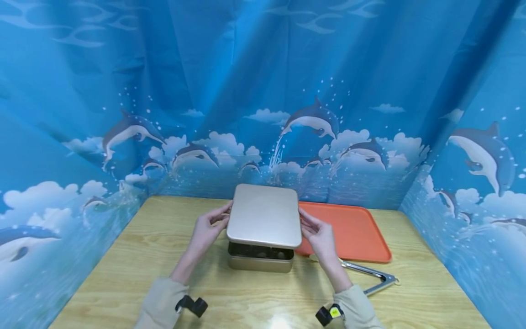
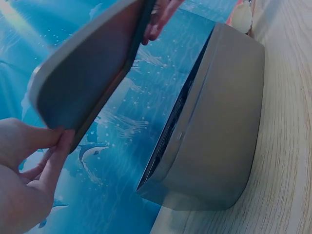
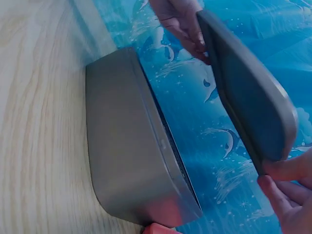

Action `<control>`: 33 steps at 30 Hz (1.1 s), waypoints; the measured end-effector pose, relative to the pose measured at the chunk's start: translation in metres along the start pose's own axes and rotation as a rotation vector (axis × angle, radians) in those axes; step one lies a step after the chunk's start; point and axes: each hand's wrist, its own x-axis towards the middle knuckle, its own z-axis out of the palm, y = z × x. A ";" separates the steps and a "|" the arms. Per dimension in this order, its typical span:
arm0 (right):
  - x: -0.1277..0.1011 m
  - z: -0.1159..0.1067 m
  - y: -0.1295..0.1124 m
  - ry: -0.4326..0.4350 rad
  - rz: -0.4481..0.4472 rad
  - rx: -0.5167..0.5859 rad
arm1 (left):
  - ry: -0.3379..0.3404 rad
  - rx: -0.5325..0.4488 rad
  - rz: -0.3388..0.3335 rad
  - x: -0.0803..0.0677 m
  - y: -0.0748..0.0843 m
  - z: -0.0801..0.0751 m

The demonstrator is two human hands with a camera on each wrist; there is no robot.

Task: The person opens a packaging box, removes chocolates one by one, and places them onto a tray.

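Observation:
A square metal tin (image 1: 260, 264) stands on the table with its top uncovered at the front, dark inside. Over it hangs its silvery lid (image 1: 265, 214), apart from the tin in both wrist views. My left hand (image 1: 208, 227) pinches the lid's left edge between thumb and fingers. On the opposite edge, my right hand (image 1: 319, 234) pinches the lid the same way. In the left wrist view the lid (image 2: 92, 63) is seen from its underside, with the tin (image 2: 214, 122) beside it. Most of what lies inside the tin is hidden.
An orange-red tray (image 1: 349, 233) lies behind and right of the tin. Metal tongs (image 1: 380, 276) with pale tips rest at the tray's front edge, partly behind my right forearm. A blue dolphin-print curtain (image 1: 263, 91) surrounds the wooden table (image 1: 123, 256) at the back and sides.

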 end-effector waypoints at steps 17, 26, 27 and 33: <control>-0.006 0.001 0.000 0.323 -0.403 -0.132 | 0.205 -0.074 0.311 -0.004 0.002 0.007; -0.008 0.003 -0.007 0.343 -0.334 -0.034 | 0.244 0.017 0.267 -0.004 0.006 0.004; -0.008 0.002 -0.008 0.326 -0.314 -0.021 | 0.243 0.023 0.252 -0.004 0.006 0.003; -0.009 0.001 -0.009 0.194 -0.179 0.038 | 0.234 -0.019 0.077 -0.005 0.009 0.001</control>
